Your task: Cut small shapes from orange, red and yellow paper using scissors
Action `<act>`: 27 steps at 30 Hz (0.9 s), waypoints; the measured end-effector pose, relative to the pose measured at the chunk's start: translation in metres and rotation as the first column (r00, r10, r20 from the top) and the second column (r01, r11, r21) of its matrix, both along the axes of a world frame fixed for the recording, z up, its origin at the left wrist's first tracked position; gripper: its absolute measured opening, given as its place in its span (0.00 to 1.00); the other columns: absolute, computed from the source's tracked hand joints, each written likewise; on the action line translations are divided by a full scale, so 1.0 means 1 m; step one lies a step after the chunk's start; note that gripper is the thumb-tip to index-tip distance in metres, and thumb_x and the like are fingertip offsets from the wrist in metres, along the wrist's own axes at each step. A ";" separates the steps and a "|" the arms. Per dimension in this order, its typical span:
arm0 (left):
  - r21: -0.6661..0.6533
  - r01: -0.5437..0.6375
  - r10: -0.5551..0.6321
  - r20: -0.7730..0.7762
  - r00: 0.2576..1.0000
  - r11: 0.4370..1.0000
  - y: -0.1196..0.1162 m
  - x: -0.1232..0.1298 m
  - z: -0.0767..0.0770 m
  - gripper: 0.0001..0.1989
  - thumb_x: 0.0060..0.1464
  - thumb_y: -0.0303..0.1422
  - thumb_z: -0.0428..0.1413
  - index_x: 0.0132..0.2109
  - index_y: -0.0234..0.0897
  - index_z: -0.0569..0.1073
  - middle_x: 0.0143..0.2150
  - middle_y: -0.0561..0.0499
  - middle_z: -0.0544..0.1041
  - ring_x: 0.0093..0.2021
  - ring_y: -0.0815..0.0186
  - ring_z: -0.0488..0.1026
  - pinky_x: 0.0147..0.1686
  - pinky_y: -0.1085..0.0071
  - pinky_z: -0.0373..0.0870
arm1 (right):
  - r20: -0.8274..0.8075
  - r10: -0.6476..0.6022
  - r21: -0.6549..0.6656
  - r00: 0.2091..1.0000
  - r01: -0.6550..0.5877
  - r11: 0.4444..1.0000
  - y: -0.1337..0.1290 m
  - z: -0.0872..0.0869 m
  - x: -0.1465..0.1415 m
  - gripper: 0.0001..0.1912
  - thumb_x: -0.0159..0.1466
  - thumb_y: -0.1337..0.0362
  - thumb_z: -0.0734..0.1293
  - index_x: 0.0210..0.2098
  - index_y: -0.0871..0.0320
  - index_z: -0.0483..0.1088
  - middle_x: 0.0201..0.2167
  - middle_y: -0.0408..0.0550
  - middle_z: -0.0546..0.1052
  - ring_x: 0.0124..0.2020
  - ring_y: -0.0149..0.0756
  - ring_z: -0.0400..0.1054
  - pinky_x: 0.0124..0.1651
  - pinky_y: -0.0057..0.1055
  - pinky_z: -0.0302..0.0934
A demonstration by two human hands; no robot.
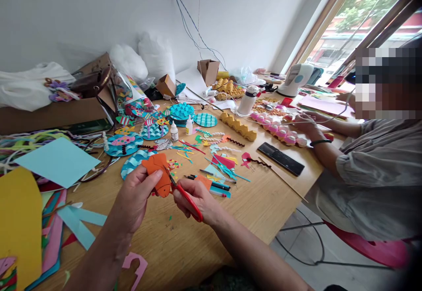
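Between thumb and fingers, my left hand [133,196] pinches an orange paper [160,170] with a fish outline drawn on it in dark lines. My right hand [198,198] grips red-handled scissors [189,201] whose blades meet the paper's right edge. Just beyond the hands lie several pens [217,185], thin blue paper strips and coloured scraps. A pink paper offcut [136,267] rests on the table below my left wrist.
Coloured paper sheets [20,220] and a light blue sheet [57,161] lie at left. Glue bottles [174,132], blue paper discs [206,119], a yellow egg-carton strip [238,126] and a phone [281,158] stand or lie beyond. A co-worker [379,163] sits at right, handling a white cord.
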State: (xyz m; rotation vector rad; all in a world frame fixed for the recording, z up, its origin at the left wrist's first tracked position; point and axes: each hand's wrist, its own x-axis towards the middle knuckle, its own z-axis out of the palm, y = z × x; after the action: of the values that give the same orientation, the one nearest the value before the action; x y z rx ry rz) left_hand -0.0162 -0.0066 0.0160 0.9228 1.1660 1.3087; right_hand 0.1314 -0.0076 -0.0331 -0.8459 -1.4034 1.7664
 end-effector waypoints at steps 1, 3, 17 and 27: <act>0.001 0.003 -0.003 -0.005 1.000 1.000 0.000 0.000 0.000 0.09 0.38 0.32 0.63 0.32 0.37 0.78 0.25 0.56 0.76 0.25 0.70 0.67 0.26 0.75 0.65 | -0.009 0.005 0.006 1.000 -0.005 1.000 0.000 0.000 0.000 0.21 0.57 0.48 0.68 0.23 0.58 0.61 0.14 0.34 0.61 0.13 0.21 0.54 0.16 0.20 0.49; 0.002 0.010 -0.010 -0.011 1.000 1.000 -0.001 -0.001 0.000 0.10 0.38 0.32 0.63 0.33 0.37 0.78 0.25 0.56 0.77 0.25 0.70 0.67 0.25 0.75 0.65 | -0.027 0.026 0.023 0.999 -0.025 0.999 0.000 0.001 0.001 0.22 0.58 0.47 0.67 0.24 0.58 0.61 0.15 0.34 0.62 0.14 0.22 0.55 0.17 0.20 0.50; -0.024 0.028 -0.029 -0.006 1.000 0.999 -0.002 -0.004 0.003 0.10 0.37 0.32 0.64 0.32 0.37 0.78 0.26 0.55 0.78 0.27 0.69 0.69 0.28 0.75 0.67 | -0.035 0.074 0.026 0.997 -0.073 0.997 -0.001 0.004 0.003 0.26 0.56 0.41 0.66 0.23 0.58 0.59 0.15 0.35 0.61 0.15 0.22 0.54 0.18 0.21 0.48; -0.008 0.036 -0.036 -0.034 0.999 0.999 -0.001 -0.002 0.001 0.10 0.39 0.32 0.63 0.33 0.37 0.79 0.26 0.55 0.77 0.25 0.69 0.67 0.26 0.75 0.64 | -0.027 0.042 0.009 0.999 -0.041 0.999 -0.001 0.001 0.003 0.23 0.56 0.45 0.67 0.22 0.58 0.59 0.15 0.35 0.60 0.14 0.22 0.53 0.16 0.21 0.48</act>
State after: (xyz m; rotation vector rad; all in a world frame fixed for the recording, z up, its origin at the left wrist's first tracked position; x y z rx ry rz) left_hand -0.0178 -0.0074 0.0166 0.9602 1.1747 1.2631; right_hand 0.1342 -0.0082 -0.0322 -0.7914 -1.4191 1.7956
